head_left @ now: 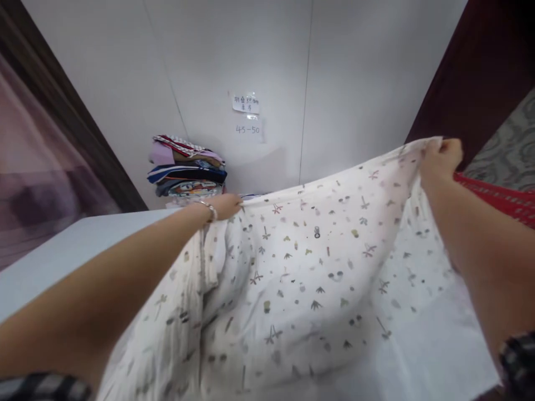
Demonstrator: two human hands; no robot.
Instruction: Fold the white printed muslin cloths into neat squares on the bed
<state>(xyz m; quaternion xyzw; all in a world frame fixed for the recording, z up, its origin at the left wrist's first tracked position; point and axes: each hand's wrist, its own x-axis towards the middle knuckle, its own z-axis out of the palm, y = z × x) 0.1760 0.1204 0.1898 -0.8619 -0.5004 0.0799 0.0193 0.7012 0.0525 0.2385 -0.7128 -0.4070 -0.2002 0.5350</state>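
Note:
A white cloth (309,267) printed with small palm trees and sunglasses is stretched between my two hands above the table. Its upper edge is pinched by my left hand (223,206), which wears a bracelet. My right hand (441,157) grips the other end, held higher and farther right, so the edge slopes up that way. From my left hand the fabric falls in loose folds toward me. Lower down it sags, and I cannot make out what kind of garment or sheet it is.
A stack of folded clothes (190,167) stands at the table's back left, by the pale wall. The white tabletop (92,245) shows left and lower right. A handwritten paper sign (246,104) is taped to the wall. Red patterned fabric (497,195) lies at the right, a sheer curtain (45,167) hangs left.

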